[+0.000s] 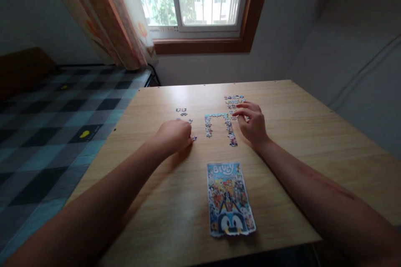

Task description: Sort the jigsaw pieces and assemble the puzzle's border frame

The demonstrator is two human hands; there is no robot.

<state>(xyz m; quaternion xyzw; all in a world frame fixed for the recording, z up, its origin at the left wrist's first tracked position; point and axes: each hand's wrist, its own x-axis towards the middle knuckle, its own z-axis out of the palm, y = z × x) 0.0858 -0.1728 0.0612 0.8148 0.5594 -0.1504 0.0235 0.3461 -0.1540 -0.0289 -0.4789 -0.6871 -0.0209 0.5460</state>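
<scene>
Low over the table, the left hand's fingertips bunch at a small purplish puzzle piece; whether they pinch it or only touch it, I cannot tell. The left hand itself is curled, its back turned up. The right hand has its fingers loosely bent and apart, tips at the near edge of a cluster of loose pieces; contact is unclear. Between the two hands lies the joined part of the puzzle, a top strip with two sides running toward the person, the right side longer. A few stray pieces sit beyond the left hand. Nearer the person, a torn-edged picture sheet marked "Bluey" lies flat on the wooden table. Farther out are a checked bed at left and, ahead, a barred window beside a curtain.
</scene>
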